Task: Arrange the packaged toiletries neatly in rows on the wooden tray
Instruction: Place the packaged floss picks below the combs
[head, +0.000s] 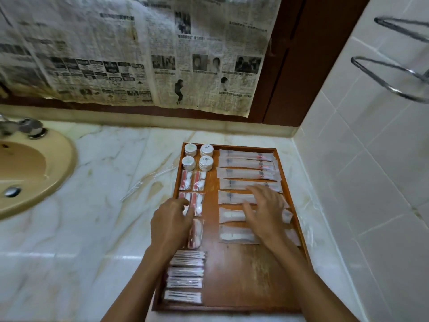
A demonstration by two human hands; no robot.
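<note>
The final straightening appears to be in hand: the wooden tray (234, 270) on the marble counter (97, 205) is already filled — long sachets (246, 173) stacked in a right-hand column, round soaps (199, 156), red-and-white packets (192, 181) and flat white packets (185, 275) down the left. The right hand (264, 210) is laid flat, fingers spread, on the middle sachets. The left hand (173, 219) is loosely curled, one finger touching a red-and-white packet; nothing is gripped. Next, small sideways nudges seem called for.

Both hands (170, 219) (264, 210) rest on packets (249, 174) in the wooden tray (241, 275).
</note>
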